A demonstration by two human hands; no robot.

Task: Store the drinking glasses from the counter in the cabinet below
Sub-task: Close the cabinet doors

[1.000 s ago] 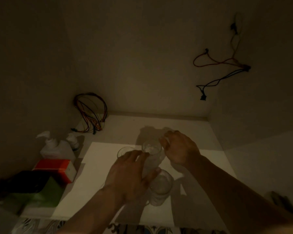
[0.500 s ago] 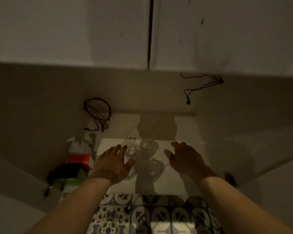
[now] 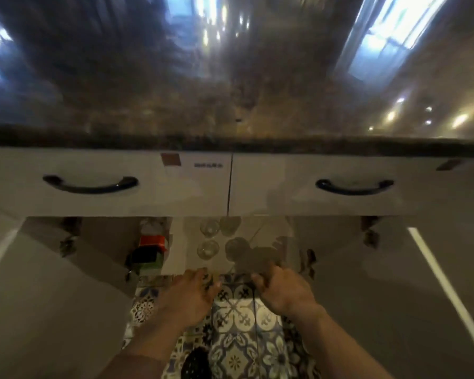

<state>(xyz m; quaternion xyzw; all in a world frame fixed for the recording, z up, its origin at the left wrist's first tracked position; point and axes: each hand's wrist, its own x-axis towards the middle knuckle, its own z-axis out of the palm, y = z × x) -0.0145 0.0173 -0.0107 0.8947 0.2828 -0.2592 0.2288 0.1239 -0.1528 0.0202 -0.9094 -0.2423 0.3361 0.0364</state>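
Four glasses [image 3: 209, 227] stand in a two-by-two cluster on the pale floor of the open cabinet [image 3: 263, 242] below the drawers, all upright as far as the blur allows, the back pair half under the drawer fronts' lower edge. Both hands are outside the cabinet, over the patterned floor tiles [image 3: 238, 318], near its front edge. The left hand [image 3: 188, 294] is empty, fingers spread and loosely curled, touching nothing. The right hand [image 3: 281, 291] is also empty, its fingers bent inward in a loose half-curl (not a tight fist). Left of the glasses inside the cabinet sit a red box [image 3: 151, 240], a dark and green item in front of it, and something white behind, too blurred to name. Above, two white drawers carry dark curved handles, the left handle [image 3: 90, 184] and the right [image 3: 354, 186]. The dark speckled worktop [image 3: 230, 105] fills the upper view, glossy with window reflections, and is smeared by motion.
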